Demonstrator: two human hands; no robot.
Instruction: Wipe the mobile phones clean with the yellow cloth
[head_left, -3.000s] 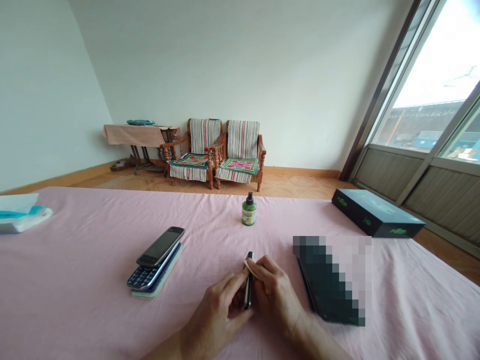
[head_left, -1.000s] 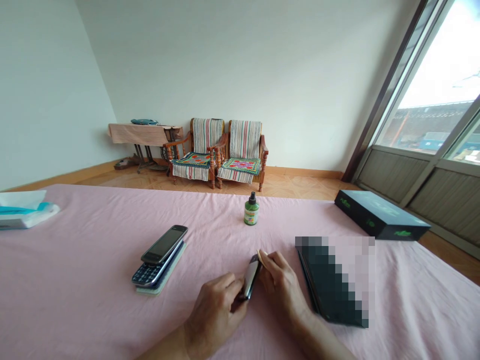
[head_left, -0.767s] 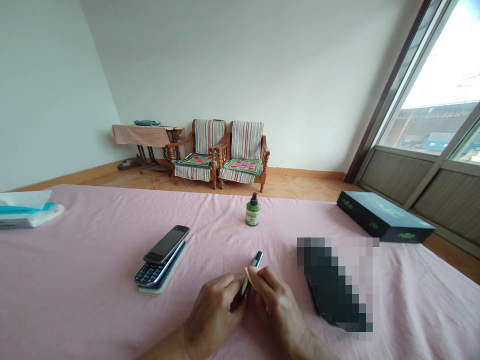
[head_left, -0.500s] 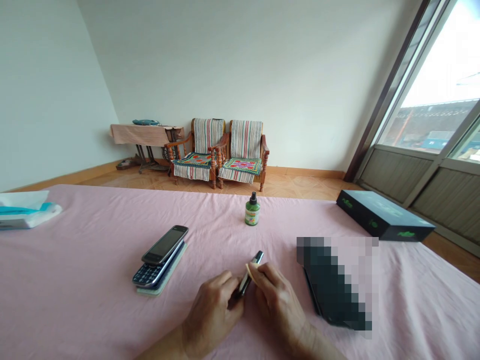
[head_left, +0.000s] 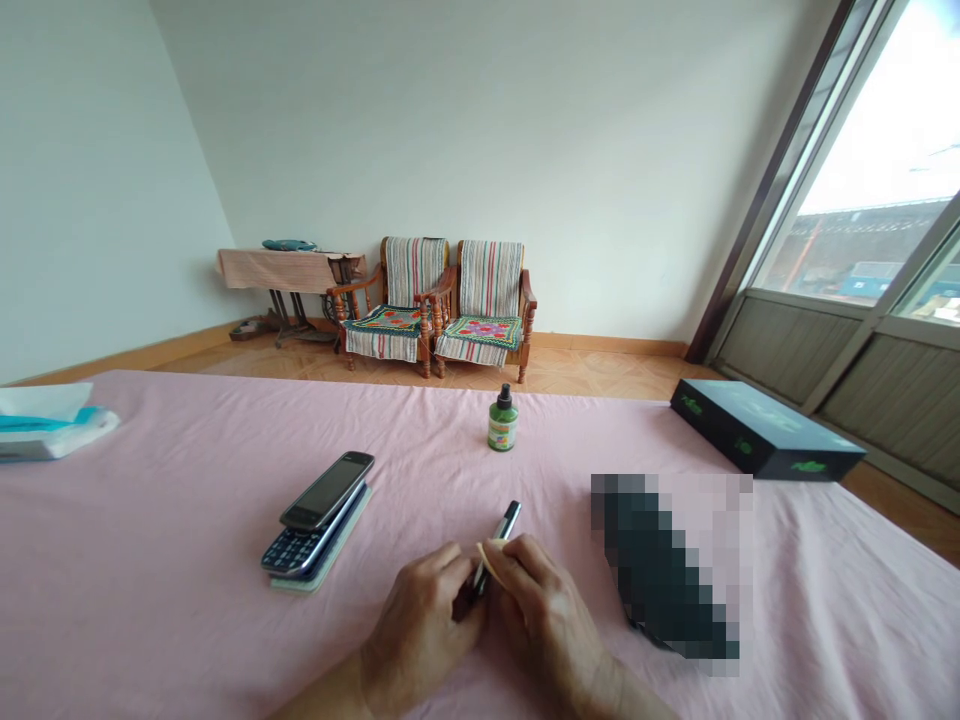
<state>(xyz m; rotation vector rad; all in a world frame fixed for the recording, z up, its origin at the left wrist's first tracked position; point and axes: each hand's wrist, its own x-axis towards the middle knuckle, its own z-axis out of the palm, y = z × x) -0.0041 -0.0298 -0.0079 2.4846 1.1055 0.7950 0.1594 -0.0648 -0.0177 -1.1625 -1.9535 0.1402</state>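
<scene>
My left hand grips a slim dark phone set on its edge on the pink tablecloth; only the phone's far end sticks out past my fingers. My right hand pinches a small pale pad against the phone's side. Both hands are closed and touch each other at the near middle of the table.
A stack of phones lies left of my hands. A green bottle stands behind them. A blurred dark object lies at right, a dark box beyond it, a tissue pack far left. Chairs stand by the far wall.
The pale pad in my right hand has slid along the phone's edge towards me, from near its far end. The phone has tilted a little in my left hand.
</scene>
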